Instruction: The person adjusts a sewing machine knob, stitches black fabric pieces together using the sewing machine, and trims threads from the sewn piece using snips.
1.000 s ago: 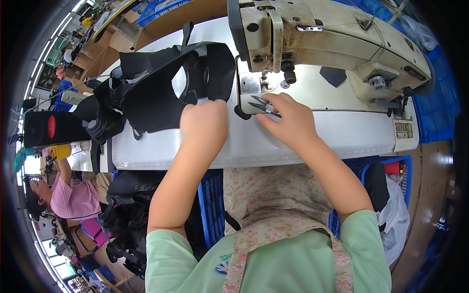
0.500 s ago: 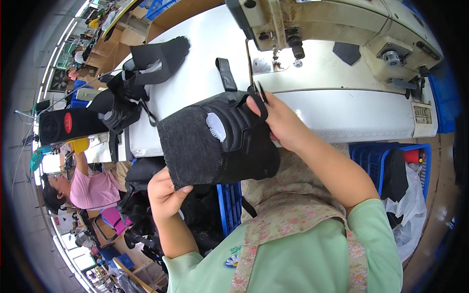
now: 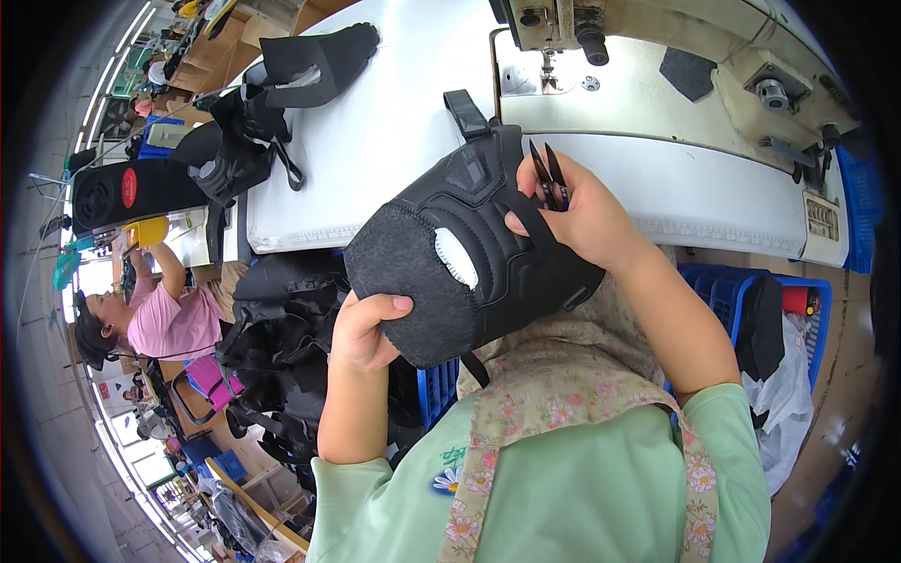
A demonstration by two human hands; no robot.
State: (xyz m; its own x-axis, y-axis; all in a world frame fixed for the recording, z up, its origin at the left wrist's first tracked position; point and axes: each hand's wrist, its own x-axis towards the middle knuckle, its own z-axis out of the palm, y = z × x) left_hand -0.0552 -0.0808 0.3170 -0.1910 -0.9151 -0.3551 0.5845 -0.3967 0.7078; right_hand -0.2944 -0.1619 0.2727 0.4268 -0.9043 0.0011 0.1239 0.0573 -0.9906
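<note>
In front of me is a black padded sewn piece [image 3: 507,246], with stitched ridges, a fuzzy felt-like end, a white oval patch [image 3: 456,259] and a strap loop [image 3: 466,114] at its far end. My left hand [image 3: 369,330] is closed on the felt end, thumb on top. My right hand [image 3: 582,216] grips the opposite side by a black strap. Tucked in that same hand are black thread snips [image 3: 550,176], their two pointed blades apart and pointing away from me. The undersides of both grips are hidden.
A sewing machine [image 3: 788,56] stands at the back right on a white table [image 3: 328,188]. Similar black pieces [image 3: 246,141] lie at the left, near a black speaker [image 3: 141,192]. Blue crates [image 3: 721,291] flank me below the table. A person in pink [image 3: 183,319] works at the left.
Both hands have moved right with the padded piece, which has turned to show more of its stitched side. My left thumb now lies on the felt. The snips show more clearly.
</note>
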